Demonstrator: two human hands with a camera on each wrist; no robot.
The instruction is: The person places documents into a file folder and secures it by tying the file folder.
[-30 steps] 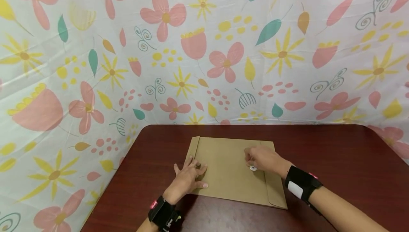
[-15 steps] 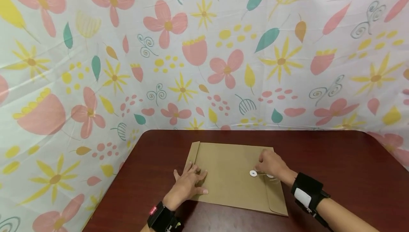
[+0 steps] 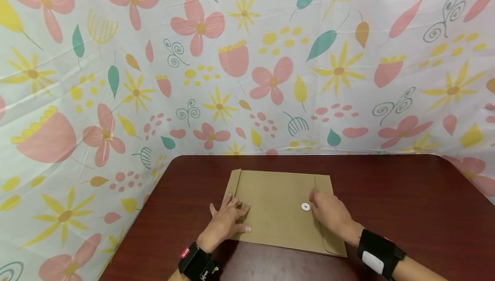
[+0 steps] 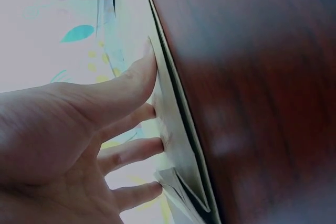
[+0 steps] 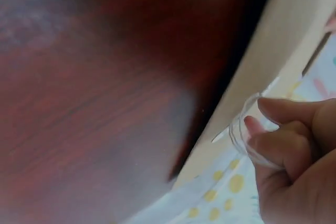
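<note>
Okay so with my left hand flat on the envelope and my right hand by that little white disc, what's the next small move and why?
Probably keep the left hand pressing the kraft envelope flat and loop the thin string pinched by the right hand around the white button. The right wrist view shows it curving loose from the fingers, and the button sits just beside them.
</note>
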